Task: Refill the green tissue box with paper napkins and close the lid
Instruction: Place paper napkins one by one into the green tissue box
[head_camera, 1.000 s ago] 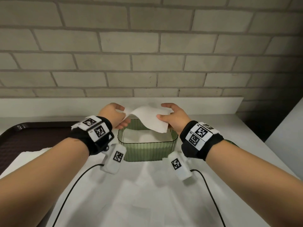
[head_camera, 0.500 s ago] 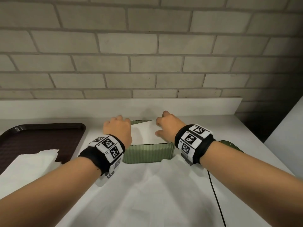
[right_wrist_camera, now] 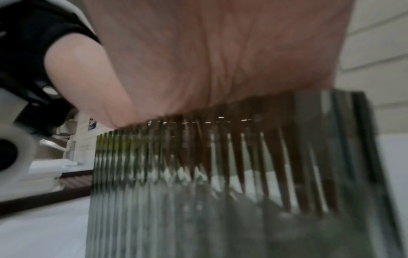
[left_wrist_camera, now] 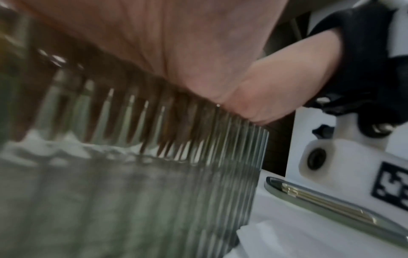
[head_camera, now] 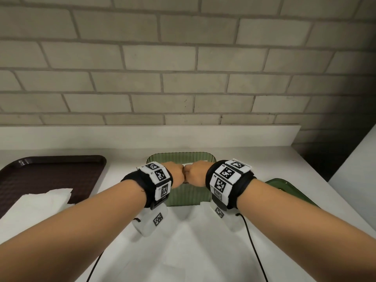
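A: Where are the hands?

B: Both reach down into the open top of the green tissue box [head_camera: 184,197]. The left hand [head_camera: 175,175] and the right hand [head_camera: 195,173] sit side by side, knuckles touching at the middle of the box, backs up.

A: Open or closed?

B: I cannot tell. From the head view only the backs of the hands show; the fingers go down inside the box. The wrist views show each palm resting at the box's rim, the left palm [left_wrist_camera: 176,52] and the right palm [right_wrist_camera: 209,61], and brownish streaks through the ribbed wall that may be fingers, too blurred to read. Whether they pinch anything is hidden.

A: And the napkins?

B: White paper shows inside the box through its ribbed wall [left_wrist_camera: 73,150], below the hands; a sliver of white peeks out between the knuckles too. How many sheets, I cannot count.

A: What else, counted?

B: One box, standing on the white counter [head_camera: 203,251]. One green lid [head_camera: 289,190], lying flat just right of the box and off it. One dark brown tray [head_camera: 50,176], left of the box. One loose pile of white napkins [head_camera: 40,202], left and nearer than the box, overlapping the tray's near edge. Two wristbands with black-and-white markers, one per wrist. Behind the box, a brick wall [head_camera: 183,68].
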Available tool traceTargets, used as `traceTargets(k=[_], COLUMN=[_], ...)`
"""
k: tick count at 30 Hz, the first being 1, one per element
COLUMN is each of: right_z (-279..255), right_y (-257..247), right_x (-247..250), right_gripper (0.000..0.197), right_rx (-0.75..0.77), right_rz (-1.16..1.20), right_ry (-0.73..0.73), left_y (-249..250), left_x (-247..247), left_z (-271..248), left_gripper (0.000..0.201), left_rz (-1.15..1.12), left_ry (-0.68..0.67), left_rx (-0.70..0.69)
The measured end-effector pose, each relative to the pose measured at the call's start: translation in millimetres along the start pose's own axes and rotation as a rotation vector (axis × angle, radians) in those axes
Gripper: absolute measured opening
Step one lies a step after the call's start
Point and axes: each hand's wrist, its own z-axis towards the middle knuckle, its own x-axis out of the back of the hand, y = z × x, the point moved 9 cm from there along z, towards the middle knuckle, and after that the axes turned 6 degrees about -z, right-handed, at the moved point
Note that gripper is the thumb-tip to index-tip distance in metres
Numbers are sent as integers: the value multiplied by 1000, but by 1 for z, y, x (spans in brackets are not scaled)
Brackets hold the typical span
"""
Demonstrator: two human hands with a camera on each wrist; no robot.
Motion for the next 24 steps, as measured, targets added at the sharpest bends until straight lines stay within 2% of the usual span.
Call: traceTargets(k=[2,8,13,18,20,21,23,24], right_z=[1,1,17,16,19,21,24,23], right_y=[1,14,15,24,27,28,25,21], right_x=[-1,14,-3,0,2,3,9,13], right_gripper=[40,42,45,44,29,20,30,26], right_rx=[6,-43,-64,-79,-82,-97,-108,-86], right_rz=[-9,-63,-94,-11,-34,-83,-166,-168], right_ry=[-56,96,-25,-18,-30,-44,-68,-65], left_y=[2,4,-3,-18,-23,-23,-24,-23], left_x=[-3,-1,0,-1,-1,0,3,3], left_z=[2,4,7,15,15,16,18,20], left_gripper=[37,42,43,46,51,55,59,58], left_rz=[11,51,44,61,35,10,-40,-50], left_ry=[-38,-28,-5,15,22,38,64,63], left_rx=[15,67,105,143,167,162,119,80])
